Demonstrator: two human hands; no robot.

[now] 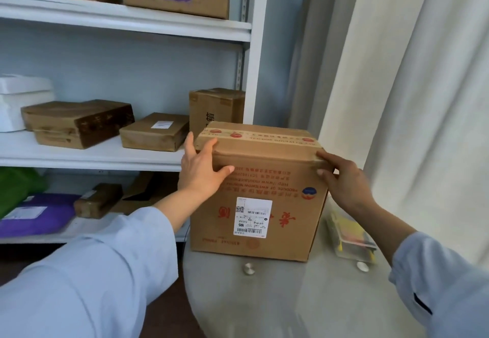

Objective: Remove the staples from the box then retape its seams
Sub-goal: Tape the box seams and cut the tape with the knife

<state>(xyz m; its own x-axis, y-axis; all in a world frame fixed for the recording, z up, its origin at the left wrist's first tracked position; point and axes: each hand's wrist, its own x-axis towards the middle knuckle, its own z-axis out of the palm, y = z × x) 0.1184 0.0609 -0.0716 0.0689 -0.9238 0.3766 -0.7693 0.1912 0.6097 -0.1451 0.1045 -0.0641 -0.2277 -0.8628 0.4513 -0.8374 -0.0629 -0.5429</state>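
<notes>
On the round grey table [304, 298], beside the white shelves [127, 26]: sitting upright, a brown cardboard box [267, 179], printed upside down in red, carrying a white shipping label [252, 217] on its near face and printed tape [254, 135] along its top seam. Pressing flat against the box's upper left corner, left hand [199, 172], fingers straight. Touching the upper right corner, right hand [344, 181], fingers loosely bent, gripping nothing. Lying just right of the box, clear plastic case [352, 237].

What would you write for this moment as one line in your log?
left hand flat on box corner | right hand touching other top corner | box on round table | tape unopened
</notes>
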